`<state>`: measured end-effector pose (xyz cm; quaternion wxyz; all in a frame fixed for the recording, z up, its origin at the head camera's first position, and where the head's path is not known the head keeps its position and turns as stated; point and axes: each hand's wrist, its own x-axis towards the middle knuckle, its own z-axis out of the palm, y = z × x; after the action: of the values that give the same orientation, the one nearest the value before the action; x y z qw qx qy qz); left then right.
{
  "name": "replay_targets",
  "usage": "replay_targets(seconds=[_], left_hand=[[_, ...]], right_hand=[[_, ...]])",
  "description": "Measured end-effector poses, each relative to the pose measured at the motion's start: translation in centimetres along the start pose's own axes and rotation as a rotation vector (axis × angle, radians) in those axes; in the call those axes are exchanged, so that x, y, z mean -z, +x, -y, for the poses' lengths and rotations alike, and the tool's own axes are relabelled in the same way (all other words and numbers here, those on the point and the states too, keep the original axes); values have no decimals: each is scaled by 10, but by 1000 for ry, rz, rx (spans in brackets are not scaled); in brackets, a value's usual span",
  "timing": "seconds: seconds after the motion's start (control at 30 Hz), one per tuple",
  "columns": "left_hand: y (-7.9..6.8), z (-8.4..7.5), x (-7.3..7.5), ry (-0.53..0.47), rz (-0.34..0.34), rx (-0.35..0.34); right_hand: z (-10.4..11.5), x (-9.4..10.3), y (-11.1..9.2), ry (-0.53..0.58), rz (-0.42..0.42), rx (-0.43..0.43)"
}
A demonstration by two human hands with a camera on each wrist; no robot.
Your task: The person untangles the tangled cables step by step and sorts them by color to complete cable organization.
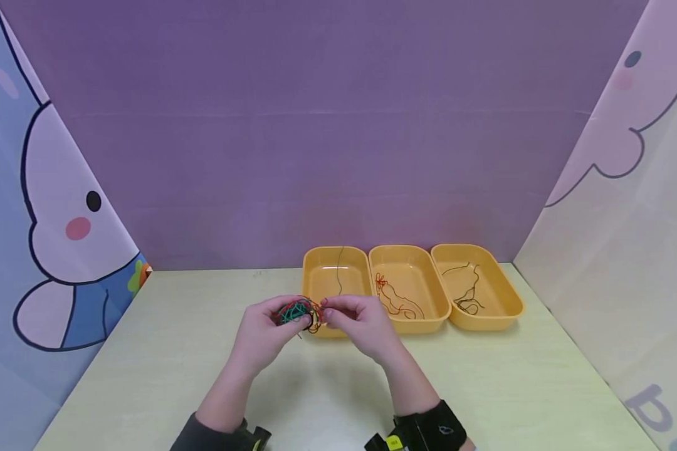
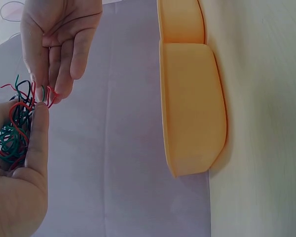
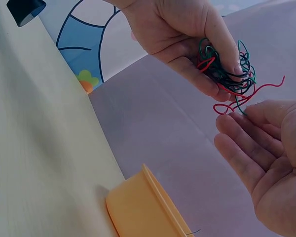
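Observation:
A tangle of thin red, green and black wires (image 1: 295,310) is held in my left hand (image 1: 259,338), between thumb and fingers. Loose ends stick out of the bundle, and one red end trails toward the right side in the right wrist view. Beside it, my right hand (image 1: 369,329) pinches the end of a green wire (image 3: 240,106) between thumb and index finger. That wire still runs into the tangle. Both hands are raised over the table, just in front of the left yellow tray (image 1: 320,266).
Three yellow trays stand side by side at the table's back. The left one has a thin dark wire (image 1: 339,272), the middle tray (image 1: 412,260) red wires (image 1: 397,305), the right tray (image 1: 499,304) dark wires (image 1: 469,304). A purple backdrop (image 1: 316,138) rises behind.

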<state>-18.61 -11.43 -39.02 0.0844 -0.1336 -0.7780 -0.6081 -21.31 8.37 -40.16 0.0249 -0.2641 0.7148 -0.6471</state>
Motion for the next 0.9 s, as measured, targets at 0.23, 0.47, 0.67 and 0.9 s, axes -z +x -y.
replay_targets(seconds=[0.23,0.47,0.67,0.9], left_hand=[[7,32,-2,-25,9,2],[7,36,-2,-36,28,-7],[3,16,-3,-25,39,4],[3,17,-1,-20,28,-7]], right_hand=[[1,-2,-1,-61,-21,-2],[5,-4,-1,-104,-37,-4],[4,-3,-1,-122,-54,-29],[0,4,-1,-119,-61,-56]])
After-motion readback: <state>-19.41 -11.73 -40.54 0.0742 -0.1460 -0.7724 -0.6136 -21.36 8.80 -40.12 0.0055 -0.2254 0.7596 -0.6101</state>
